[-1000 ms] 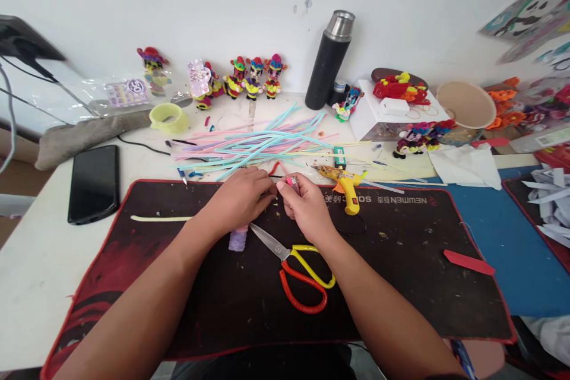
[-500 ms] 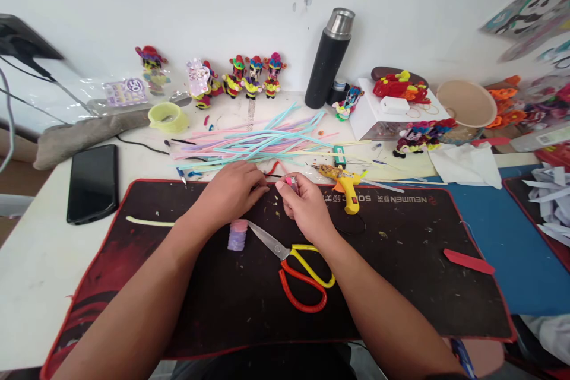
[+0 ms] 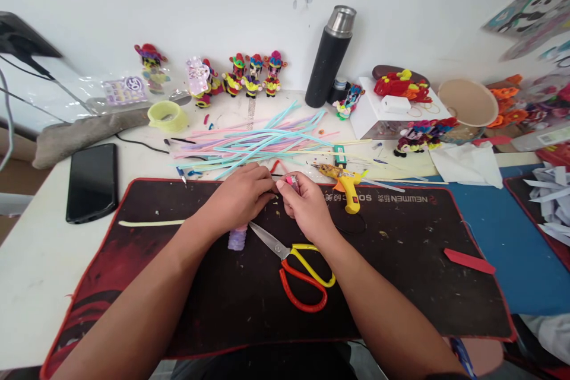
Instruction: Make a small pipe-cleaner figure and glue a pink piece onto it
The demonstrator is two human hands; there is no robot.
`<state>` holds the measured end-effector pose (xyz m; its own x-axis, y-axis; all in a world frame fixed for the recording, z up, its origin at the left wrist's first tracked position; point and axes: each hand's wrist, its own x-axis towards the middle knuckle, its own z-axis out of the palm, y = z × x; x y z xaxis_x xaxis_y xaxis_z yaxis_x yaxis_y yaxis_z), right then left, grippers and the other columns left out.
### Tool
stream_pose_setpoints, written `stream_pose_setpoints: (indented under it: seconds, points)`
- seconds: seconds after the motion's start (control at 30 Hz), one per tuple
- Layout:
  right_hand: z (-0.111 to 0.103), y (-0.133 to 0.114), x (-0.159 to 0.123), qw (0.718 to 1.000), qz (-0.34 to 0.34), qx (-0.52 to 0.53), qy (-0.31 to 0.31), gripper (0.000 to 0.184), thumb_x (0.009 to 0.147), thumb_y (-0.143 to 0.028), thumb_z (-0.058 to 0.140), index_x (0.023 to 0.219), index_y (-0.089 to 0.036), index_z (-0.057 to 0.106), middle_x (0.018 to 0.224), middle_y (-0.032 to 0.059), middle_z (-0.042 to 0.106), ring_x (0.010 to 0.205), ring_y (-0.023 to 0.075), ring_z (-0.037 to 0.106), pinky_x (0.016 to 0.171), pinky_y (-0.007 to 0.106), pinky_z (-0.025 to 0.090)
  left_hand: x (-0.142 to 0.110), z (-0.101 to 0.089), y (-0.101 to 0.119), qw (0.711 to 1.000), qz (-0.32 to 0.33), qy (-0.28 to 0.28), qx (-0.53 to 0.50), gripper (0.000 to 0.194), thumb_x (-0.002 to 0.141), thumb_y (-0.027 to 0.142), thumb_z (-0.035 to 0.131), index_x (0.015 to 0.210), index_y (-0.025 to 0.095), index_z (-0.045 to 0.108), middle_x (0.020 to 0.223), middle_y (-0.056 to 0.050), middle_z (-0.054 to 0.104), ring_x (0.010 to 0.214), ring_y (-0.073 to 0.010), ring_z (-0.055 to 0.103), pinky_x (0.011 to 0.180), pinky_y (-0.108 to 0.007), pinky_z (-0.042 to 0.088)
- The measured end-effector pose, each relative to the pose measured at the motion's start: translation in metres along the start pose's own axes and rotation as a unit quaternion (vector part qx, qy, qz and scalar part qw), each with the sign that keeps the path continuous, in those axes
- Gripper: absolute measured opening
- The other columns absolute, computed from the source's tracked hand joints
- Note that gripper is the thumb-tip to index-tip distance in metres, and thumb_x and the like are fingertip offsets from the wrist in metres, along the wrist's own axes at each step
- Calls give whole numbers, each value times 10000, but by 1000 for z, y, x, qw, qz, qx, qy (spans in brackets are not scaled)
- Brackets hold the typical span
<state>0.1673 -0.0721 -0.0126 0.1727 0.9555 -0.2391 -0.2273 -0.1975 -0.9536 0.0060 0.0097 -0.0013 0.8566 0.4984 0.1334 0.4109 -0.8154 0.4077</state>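
Note:
My left hand and my right hand meet over the far part of a dark desk mat. Both are closed in a pinch around a small pink piece held between their fingertips. A pale yellow strip runs left from under my left wrist. A small purple roll lies just below my left hand. Scissors with a red and a yellow handle lie open on the mat below my right hand.
A heap of pastel pipe cleaners lies beyond the hands. A yellow glue gun rests to the right, a black flask and small colourful figures stand by the wall. A phone lies left, a red strip right.
My left hand drew a little to the left, then came back to the right hand at the pink piece. The yellow strip slid slightly leftwards.

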Motion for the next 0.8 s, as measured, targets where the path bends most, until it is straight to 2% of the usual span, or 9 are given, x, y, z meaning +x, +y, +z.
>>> stream_pose_setpoints:
  seconds: [0.47,0.8]
  points:
    - [0,1,1,1000,-4,1,-2,261,871,-446,712,860,-227,570,530,-119,374,427,81,307,402,211,248,5,0,8,998,-11,-33,51,133,988,201,587,934,153,699,945,-96,669,950,-287,599,840,-420,478]
    - [0,2,1,1000,-7,-9,-2,279,873,-471,711,870,-225,579,543,-114,380,426,81,307,402,213,257,1,2,2,998,-27,-11,54,79,959,196,613,926,177,682,937,-80,665,956,-280,603,863,-409,477]
